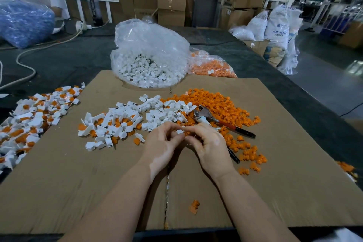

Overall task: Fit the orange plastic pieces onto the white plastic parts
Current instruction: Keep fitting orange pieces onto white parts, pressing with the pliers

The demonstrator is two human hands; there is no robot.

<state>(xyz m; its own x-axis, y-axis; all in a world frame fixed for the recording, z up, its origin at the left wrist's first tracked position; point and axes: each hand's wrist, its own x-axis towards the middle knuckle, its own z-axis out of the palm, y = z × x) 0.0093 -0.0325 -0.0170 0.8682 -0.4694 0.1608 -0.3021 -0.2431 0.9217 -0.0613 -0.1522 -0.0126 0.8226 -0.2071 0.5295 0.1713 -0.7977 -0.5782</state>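
1. The left hand (pixel 164 141) and the right hand (pixel 209 146) meet fingertip to fingertip over the cardboard sheet (pixel 98 182), both with fingers curled in.
2. Between them they pinch one small white plastic part (pixel 180 131); the left thumb and forefinger are on its left side, the right fingertips on its right. Whether an orange piece is already on it I cannot tell, as the fingers cover that side.
3. Just beyond the hands lies a loose heap of white plastic parts (pixel 161 112), and to the right of that, running past the right hand, a spread of orange plastic pieces (pixel 222 102).
4. A pair of pliers (pixel 222 121) with red and black handles lies on the orange pieces, just beyond the right hand; one handle passes under that hand.
5. Left of the left hand sits a pile of fitted parts (pixel 110 127), white with orange showing, and farther left a larger pile (pixel 33 118) of the same, partly off the cardboard.
6. Well beyond the hands stands an open clear bag of white parts (pixel 149 59), with a bag of orange pieces (pixel 212 65) beside it to the right.
7. Near the right forearm, two stray orange pieces (pixel 194 206) lie on the cardboard.
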